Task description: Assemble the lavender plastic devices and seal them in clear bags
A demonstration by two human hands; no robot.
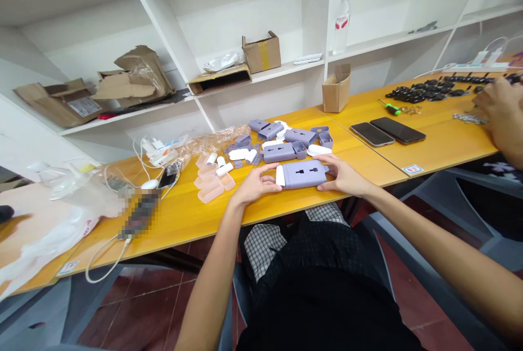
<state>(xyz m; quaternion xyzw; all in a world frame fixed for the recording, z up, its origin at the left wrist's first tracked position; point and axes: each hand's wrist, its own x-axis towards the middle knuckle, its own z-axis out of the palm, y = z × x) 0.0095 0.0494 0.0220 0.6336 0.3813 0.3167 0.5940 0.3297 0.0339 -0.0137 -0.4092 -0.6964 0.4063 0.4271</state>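
Observation:
A lavender plastic case (305,174) with two dark keyhole-like slots lies flat between my hands at the table's front edge. My left hand (254,186) grips its left end, thumb and fingers around the white end piece (280,176). Around the right end, the fingers of my right hand (341,175) close on the case; a small lavender tab shows there. Just beyond are similar lavender cases (279,152), lavender cups (326,140), and white oval pieces (319,150). Left of my left hand, translucent pink trays (210,193) lie near short white cylinders (224,170).
Two phones (398,129) and a green screwdriver (392,108) lie to the right. Another person's hand (500,108) is at far right near black parts (429,91). A small carton (336,89) stands by the shelf. Charging cables (108,277) and plastic bags (77,204) are left.

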